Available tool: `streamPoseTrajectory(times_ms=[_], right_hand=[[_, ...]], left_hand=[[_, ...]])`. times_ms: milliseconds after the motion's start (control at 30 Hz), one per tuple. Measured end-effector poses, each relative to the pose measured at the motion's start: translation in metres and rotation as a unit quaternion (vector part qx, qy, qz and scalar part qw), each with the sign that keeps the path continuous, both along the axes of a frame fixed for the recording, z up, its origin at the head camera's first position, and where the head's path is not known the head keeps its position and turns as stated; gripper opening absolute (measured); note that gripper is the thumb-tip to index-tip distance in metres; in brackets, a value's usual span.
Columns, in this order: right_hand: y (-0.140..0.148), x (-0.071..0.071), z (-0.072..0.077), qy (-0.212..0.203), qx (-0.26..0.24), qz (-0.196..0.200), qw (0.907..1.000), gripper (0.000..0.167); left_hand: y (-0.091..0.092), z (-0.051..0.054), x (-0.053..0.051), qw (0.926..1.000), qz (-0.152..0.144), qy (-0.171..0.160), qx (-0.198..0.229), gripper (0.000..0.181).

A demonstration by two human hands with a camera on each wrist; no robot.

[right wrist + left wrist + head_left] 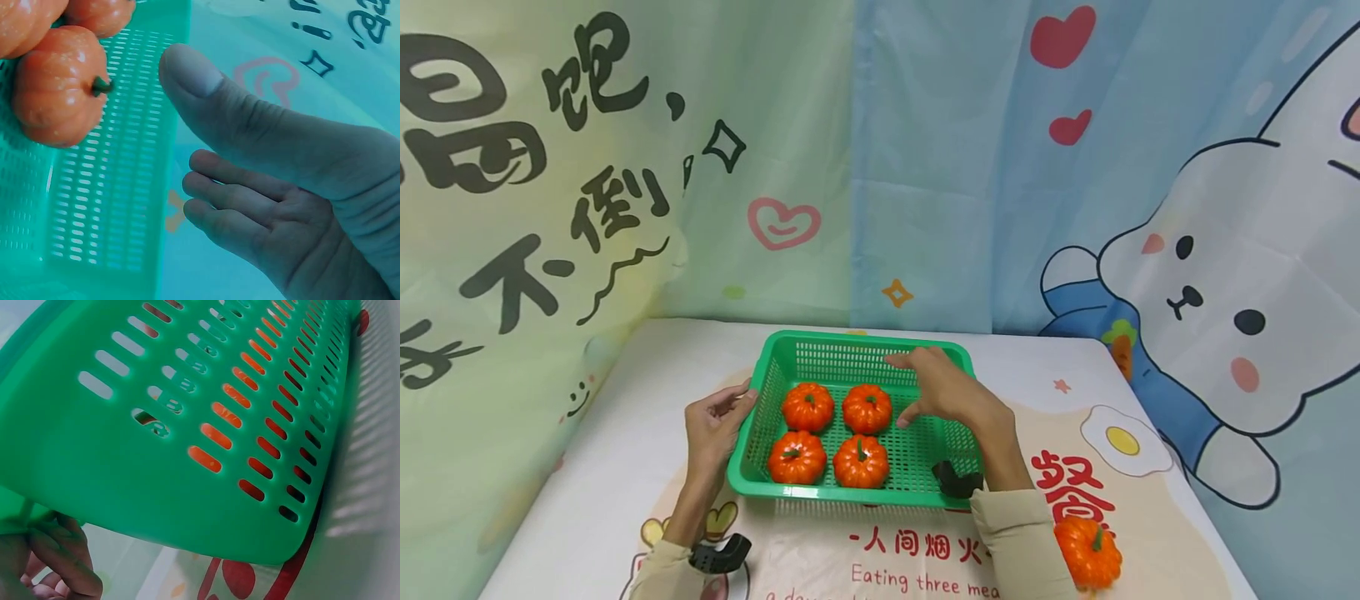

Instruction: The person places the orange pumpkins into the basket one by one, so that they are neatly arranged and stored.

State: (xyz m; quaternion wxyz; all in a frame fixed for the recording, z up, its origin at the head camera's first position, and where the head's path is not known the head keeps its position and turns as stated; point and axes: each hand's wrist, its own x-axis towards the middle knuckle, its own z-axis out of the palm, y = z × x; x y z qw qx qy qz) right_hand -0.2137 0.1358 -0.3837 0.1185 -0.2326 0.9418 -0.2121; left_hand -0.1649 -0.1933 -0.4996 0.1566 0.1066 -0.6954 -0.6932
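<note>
A green plastic basket with slotted walls stands on the table. Several small orange pumpkins sit in its left and middle part, each with a green stem. My left hand pinches the basket's left rim, fingers curled against it; the left wrist view shows those fingers at the rim's corner. Over the basket's right half hangs my right hand, thumb and fingers spread, holding nothing. In the right wrist view a pumpkin lies apart from the thumb.
Another orange pumpkin lies on the table at the right, beside my right sleeve. A printed cloth covers the table. Behind it hangs a curtain with cartoon drawings. Each wrist wears a black camera mount.
</note>
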Motion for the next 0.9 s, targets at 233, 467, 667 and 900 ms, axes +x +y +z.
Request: streamPoseTrajectory(times_ms=[233,467,667,900], right_hand=[[0.021,0.023,0.003,0.04,-0.027,-0.001,0.9988,0.093],[0.042,0.043,0.003,0.037,-0.062,-0.043,0.9965,0.092],[0.064,0.065,0.001,0.041,-0.085,-0.075,0.9927,0.088],[0.091,0.093,-0.004,0.06,-0.072,-0.119,0.9885,0.084]], left_hand=[[0.001,0.002,0.0,1.0,-0.002,0.005,-0.003,0.027],[-0.001,0.002,0.0,0.9999,-0.007,0.007,-0.011,0.028],[-0.002,0.003,0.003,0.9999,-0.001,0.004,-0.017,0.027],[0.0,0.002,0.003,0.9996,0.001,-0.005,-0.028,0.027]])
